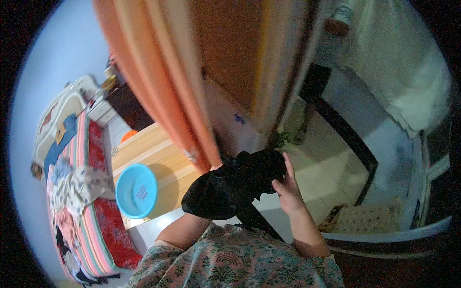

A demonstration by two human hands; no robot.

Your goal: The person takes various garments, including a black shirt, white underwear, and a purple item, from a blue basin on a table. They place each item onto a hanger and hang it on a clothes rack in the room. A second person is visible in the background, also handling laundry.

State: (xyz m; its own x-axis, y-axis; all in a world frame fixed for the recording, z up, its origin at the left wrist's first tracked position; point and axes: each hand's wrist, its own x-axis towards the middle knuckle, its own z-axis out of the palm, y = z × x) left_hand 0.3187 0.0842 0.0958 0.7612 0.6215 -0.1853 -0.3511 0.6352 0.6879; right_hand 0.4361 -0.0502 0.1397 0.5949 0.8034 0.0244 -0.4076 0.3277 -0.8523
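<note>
A bunched black cloth garment [235,185] is held up in front of my body; its exact kind does not show. My right hand [288,189] grips its right end, with the fingers behind the cloth and the thumb on the near side. The garment lies over my left hand [215,167] and hides most of it; only a bit of skin shows past the upper edge, and the forearm comes in below. That hand bears the left part of the cloth. A dark strip of it hangs down between my arms.
At left, a light-blue basin [137,191] stands on a wooden table [165,149]. Beyond is a bed [103,211] with piled clothes [79,189]. An orange curtain [168,86] hangs close ahead. Far right are a pale curtain [394,62], another person [314,79] and a patterned mat [370,218].
</note>
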